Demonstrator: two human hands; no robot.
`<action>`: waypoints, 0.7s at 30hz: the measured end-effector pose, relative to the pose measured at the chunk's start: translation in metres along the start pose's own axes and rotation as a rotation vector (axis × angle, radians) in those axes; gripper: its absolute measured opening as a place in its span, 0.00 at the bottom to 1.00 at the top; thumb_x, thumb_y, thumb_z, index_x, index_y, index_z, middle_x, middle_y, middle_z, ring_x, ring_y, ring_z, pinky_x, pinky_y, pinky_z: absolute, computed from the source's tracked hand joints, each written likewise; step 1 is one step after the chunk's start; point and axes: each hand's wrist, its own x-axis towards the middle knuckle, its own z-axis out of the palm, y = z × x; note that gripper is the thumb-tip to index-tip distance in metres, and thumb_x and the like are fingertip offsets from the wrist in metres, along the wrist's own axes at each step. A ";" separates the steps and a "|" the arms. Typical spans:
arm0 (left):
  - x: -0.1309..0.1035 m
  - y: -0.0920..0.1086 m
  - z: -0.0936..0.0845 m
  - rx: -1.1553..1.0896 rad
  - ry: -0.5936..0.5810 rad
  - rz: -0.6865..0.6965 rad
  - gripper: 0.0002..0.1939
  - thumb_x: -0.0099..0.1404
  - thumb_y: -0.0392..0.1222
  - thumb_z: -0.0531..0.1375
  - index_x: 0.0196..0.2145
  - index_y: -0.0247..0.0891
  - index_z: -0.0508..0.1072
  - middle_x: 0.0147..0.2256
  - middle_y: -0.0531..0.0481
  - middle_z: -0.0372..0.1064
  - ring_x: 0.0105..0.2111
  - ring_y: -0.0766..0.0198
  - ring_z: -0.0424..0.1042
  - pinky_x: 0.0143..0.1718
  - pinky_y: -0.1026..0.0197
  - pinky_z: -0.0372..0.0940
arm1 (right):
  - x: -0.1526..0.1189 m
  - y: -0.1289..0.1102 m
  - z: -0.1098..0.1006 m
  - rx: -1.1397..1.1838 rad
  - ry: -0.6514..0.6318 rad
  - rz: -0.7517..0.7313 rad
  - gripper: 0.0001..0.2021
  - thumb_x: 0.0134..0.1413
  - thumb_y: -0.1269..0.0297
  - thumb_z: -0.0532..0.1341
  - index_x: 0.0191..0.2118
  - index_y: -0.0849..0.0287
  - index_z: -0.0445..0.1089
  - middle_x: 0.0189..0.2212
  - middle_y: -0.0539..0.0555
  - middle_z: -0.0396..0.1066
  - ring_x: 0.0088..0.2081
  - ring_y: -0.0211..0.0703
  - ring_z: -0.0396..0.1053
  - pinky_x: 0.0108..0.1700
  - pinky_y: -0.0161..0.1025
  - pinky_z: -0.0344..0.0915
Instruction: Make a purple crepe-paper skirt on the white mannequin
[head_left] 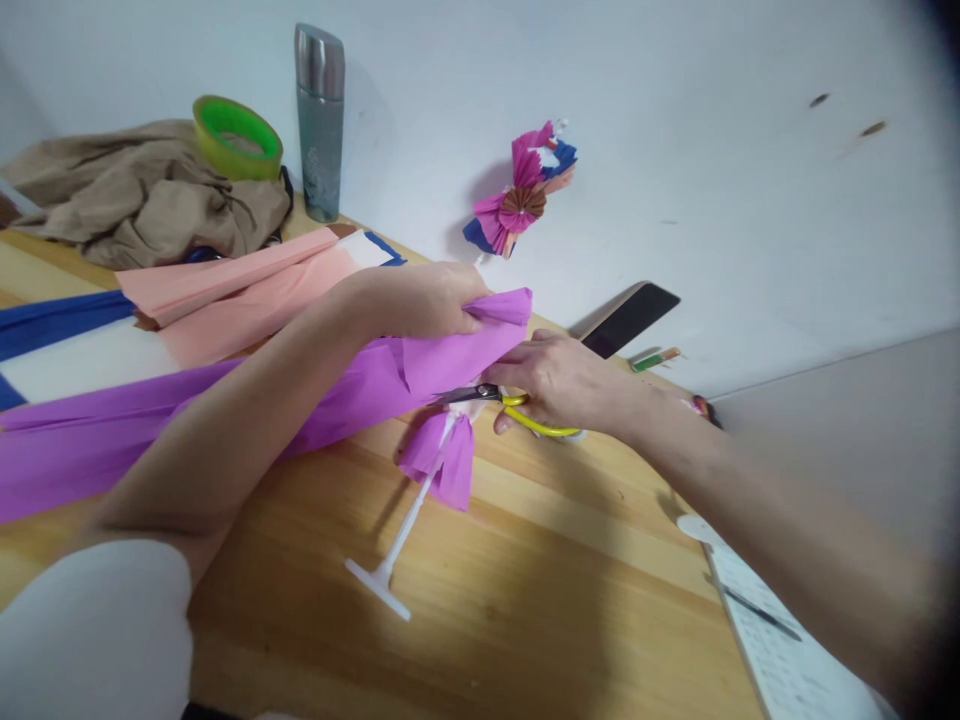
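Observation:
My left hand (442,300) is closed on the end of a long sheet of purple crepe paper (360,380), which trails off to the left under my forearm. In my right hand (544,375) is a pair of scissors (551,430) with yellow handles and dark blades. The blades lie at the paper's lower edge, just below my left hand; whether they are parted is hard to make out. Beneath them, a white plastic stick (409,525) with a T-shaped end rests on the table, a gathered purple paper piece (450,460) beside its upper part.
Peach crepe paper (247,300) and blue paper (67,320) lie at the left. Behind stand a flask (321,130) and a green tape roll (238,140) on brown cloth (150,190). A phone (630,318) leans against the wall; a paper decoration (523,200) hangs there. A pen (761,612) lies on a written sheet (787,660).

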 end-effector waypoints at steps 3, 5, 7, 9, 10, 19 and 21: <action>0.000 -0.001 0.002 -0.011 0.008 0.027 0.18 0.65 0.43 0.51 0.47 0.32 0.73 0.44 0.41 0.74 0.40 0.57 0.69 0.40 0.60 0.60 | 0.002 -0.002 0.000 0.005 -0.005 0.007 0.11 0.59 0.54 0.61 0.43 0.52 0.75 0.34 0.55 0.77 0.36 0.47 0.71 0.37 0.40 0.57; 0.001 -0.002 0.004 -0.035 0.015 0.047 0.19 0.66 0.43 0.51 0.49 0.33 0.73 0.45 0.42 0.74 0.40 0.57 0.70 0.41 0.60 0.60 | 0.005 -0.006 -0.002 -0.005 0.002 0.016 0.11 0.58 0.57 0.61 0.44 0.51 0.75 0.33 0.55 0.78 0.37 0.49 0.72 0.38 0.40 0.58; 0.001 -0.002 0.005 -0.064 0.012 0.053 0.20 0.66 0.43 0.51 0.51 0.36 0.72 0.47 0.44 0.74 0.42 0.57 0.70 0.43 0.61 0.60 | 0.009 -0.009 -0.005 -0.021 0.009 0.015 0.11 0.57 0.59 0.61 0.45 0.51 0.75 0.34 0.55 0.78 0.38 0.50 0.72 0.39 0.42 0.60; 0.002 -0.003 0.006 -0.087 -0.003 0.064 0.20 0.66 0.42 0.52 0.53 0.38 0.72 0.49 0.47 0.74 0.45 0.57 0.70 0.45 0.62 0.60 | 0.012 -0.013 -0.007 -0.029 0.014 0.004 0.12 0.57 0.59 0.61 0.45 0.52 0.75 0.35 0.56 0.79 0.39 0.52 0.72 0.41 0.43 0.61; 0.003 -0.003 0.007 -0.091 -0.006 0.067 0.21 0.65 0.42 0.52 0.54 0.38 0.71 0.50 0.47 0.73 0.46 0.57 0.70 0.46 0.62 0.60 | 0.013 -0.014 -0.007 -0.027 0.015 -0.006 0.12 0.58 0.59 0.61 0.45 0.52 0.75 0.36 0.56 0.79 0.39 0.52 0.73 0.42 0.44 0.62; 0.005 -0.006 0.009 -0.052 0.019 0.056 0.23 0.64 0.47 0.52 0.53 0.38 0.72 0.49 0.46 0.73 0.45 0.55 0.71 0.45 0.62 0.62 | 0.015 -0.016 -0.004 -0.004 0.039 -0.010 0.14 0.63 0.55 0.55 0.43 0.55 0.75 0.37 0.58 0.79 0.39 0.51 0.74 0.44 0.44 0.64; 0.005 -0.006 0.009 -0.050 0.022 0.078 0.23 0.64 0.48 0.51 0.52 0.37 0.73 0.47 0.46 0.74 0.43 0.56 0.71 0.44 0.62 0.62 | 0.015 -0.016 -0.004 -0.007 0.037 -0.017 0.13 0.62 0.58 0.56 0.44 0.55 0.75 0.36 0.58 0.79 0.39 0.50 0.74 0.43 0.44 0.64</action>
